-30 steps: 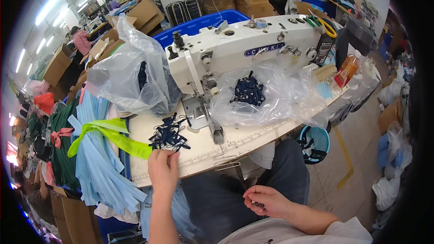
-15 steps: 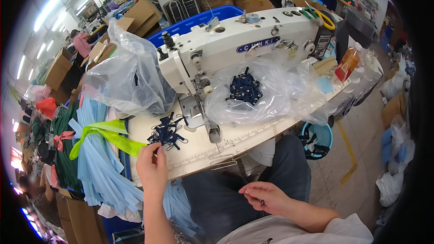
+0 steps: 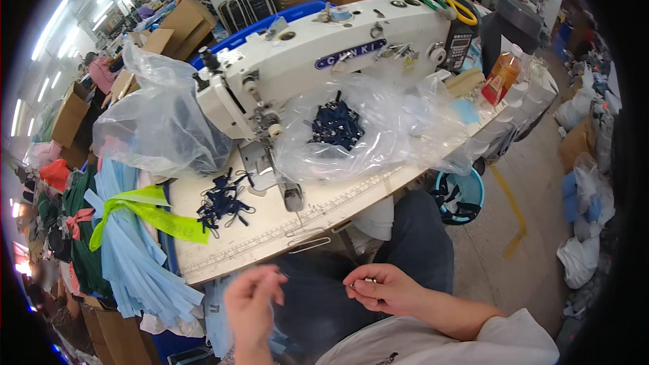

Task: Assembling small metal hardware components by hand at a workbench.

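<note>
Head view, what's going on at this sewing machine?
A person sits at a white sewing machine. Their right hand holds something small and shiny; the left hand, blurred, is off to its left, its grip unclear. Navy loops lie piled on the table, and more navy pieces rest in clear plastic in front of the machine.

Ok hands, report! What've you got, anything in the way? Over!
Left hand: blurred, hold unclear. Right hand: pinching small shiny piece. Navy loops: piled on sewing table. Possibly in the way: neon strip beside them.
</note>
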The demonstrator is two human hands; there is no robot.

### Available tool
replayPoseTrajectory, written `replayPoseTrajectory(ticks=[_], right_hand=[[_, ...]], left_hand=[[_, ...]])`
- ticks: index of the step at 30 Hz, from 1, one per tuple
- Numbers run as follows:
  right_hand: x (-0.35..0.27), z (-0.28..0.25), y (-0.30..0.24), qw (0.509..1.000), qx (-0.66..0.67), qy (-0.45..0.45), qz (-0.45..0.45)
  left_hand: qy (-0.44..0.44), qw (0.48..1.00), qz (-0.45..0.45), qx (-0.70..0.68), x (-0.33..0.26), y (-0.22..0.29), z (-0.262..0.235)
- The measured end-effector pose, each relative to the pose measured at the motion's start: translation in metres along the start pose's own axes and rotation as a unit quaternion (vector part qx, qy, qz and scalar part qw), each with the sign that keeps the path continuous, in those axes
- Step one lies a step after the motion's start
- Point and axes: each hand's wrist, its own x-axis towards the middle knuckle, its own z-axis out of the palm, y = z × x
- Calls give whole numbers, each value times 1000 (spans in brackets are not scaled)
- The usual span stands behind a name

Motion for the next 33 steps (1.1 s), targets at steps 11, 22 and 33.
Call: replayPoseTrajectory(ticks=[11, 22, 33], right_hand=[[0, 8, 0, 1000, 2, -17, 2], [0, 11, -3, 999, -39, -14, 18], [2, 16, -5, 997, -66, -22, 34]], left_hand=[[-32, 998, 2, 51, -61, -48, 51], [-2, 999, 3, 37, -61, -49, 45], [17, 998, 49, 19, -64, -48, 51]])
